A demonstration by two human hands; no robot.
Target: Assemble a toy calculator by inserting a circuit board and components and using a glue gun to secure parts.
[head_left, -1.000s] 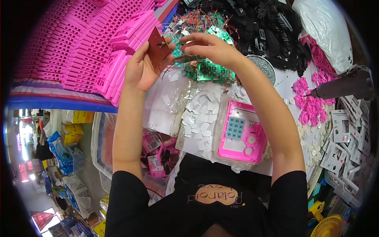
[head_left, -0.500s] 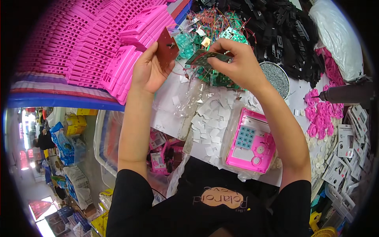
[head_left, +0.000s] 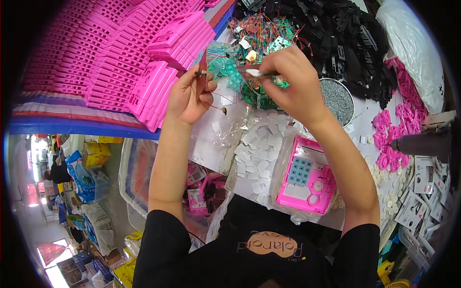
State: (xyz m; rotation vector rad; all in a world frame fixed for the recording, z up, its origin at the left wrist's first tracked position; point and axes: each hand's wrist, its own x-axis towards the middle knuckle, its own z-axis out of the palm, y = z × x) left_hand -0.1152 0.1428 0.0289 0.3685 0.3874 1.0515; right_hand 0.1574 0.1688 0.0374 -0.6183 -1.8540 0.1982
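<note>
My left hand (head_left: 187, 103) grips a reddish-brown circuit board (head_left: 203, 61) by its edge, turned nearly edge-on. A thin wire with a small part (head_left: 224, 110) at its end hangs beside this hand. In my right hand (head_left: 297, 86), pinched between thumb and fingers, is a second circuit board (head_left: 244, 68), also seen almost edge-on, with a small white piece (head_left: 253, 72) at it. Both hands are raised above a heap of green circuit boards with coloured wires (head_left: 261, 31). Nearer me lies a pink plastic casing (head_left: 307, 196) with a blue-grey keypad (head_left: 299, 171) set in it.
Stacked pink casings (head_left: 144, 53) fill the left side. White paper squares (head_left: 257, 156) lie beside the pink casing. Black plastic parts (head_left: 341, 43), a round tub of small grey pieces (head_left: 337, 101), pink cords (head_left: 394, 144) and a dark tool (head_left: 422, 145) are on the right.
Both boards have been tilted to a nearly edge-on position. My right hand has turned and risen slightly; my left has shifted slightly right. A dangling wire now shows beside my left hand.
</note>
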